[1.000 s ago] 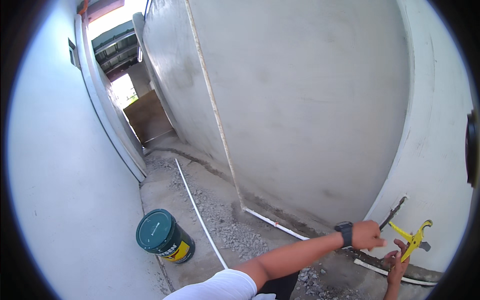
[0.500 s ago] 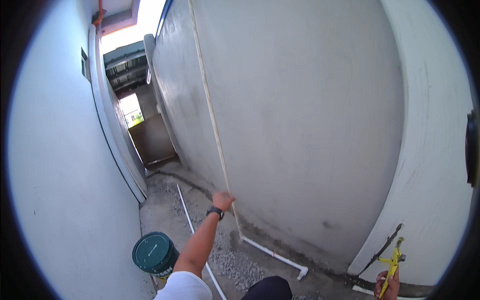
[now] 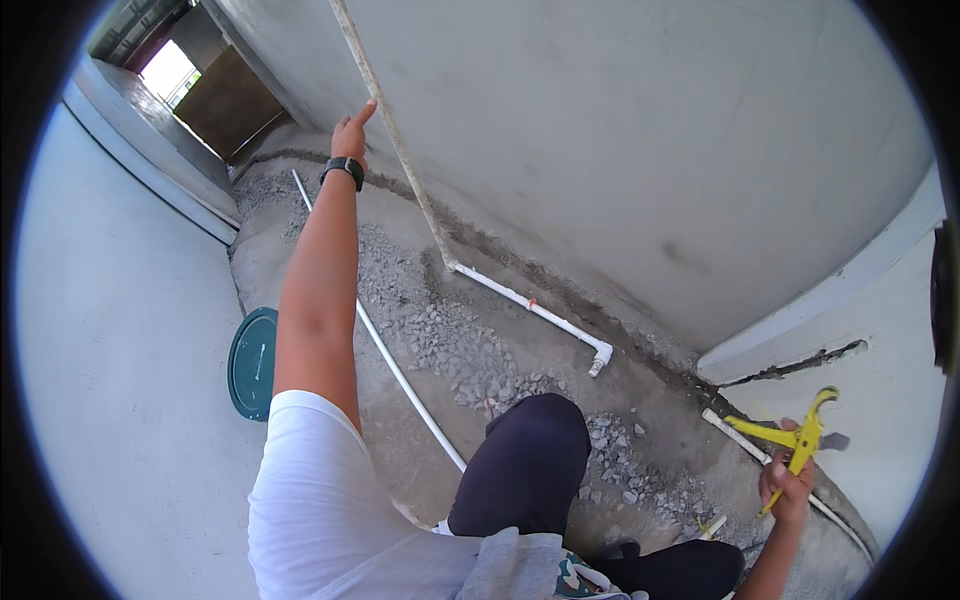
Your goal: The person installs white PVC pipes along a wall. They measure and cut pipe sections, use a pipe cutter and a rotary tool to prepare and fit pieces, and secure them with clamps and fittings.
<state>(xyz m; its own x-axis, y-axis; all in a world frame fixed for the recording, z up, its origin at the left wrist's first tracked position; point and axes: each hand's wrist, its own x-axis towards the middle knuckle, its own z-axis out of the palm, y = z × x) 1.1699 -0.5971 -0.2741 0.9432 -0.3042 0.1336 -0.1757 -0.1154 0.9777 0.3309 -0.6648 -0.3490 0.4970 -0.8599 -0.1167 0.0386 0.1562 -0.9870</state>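
Note:
My left hand [image 3: 351, 138], with a dark watch on its wrist, is stretched far forward. One finger is extended to the edge of a tall, dirty-white pipe [image 3: 404, 160] standing against the grey wall; whether it touches is hard to tell. At its foot that pipe meets a white PVC pipe [image 3: 500, 289] lying along the floor, which has an orange mark and an elbow [image 3: 601, 356] at its near end. In my right hand [image 3: 787, 485] is a yellow pipe cutter [image 3: 806, 438], its handles spread, held by one handle near the right wall.
A long white pipe [image 3: 392, 362] lies on the ground beneath my left arm. The green-lidded bucket [image 3: 252, 362] stands by the left wall. Broken rubble [image 3: 440, 335] covers the floor. Another white pipe [image 3: 737, 436] runs below the cracked right wall, near a short pipe piece [image 3: 713, 527].
The view has tilted down, showing my knees and more floor. My left hand now sits higher in view, beside the tall pipe. The cutter stays in my right hand, raised in view.

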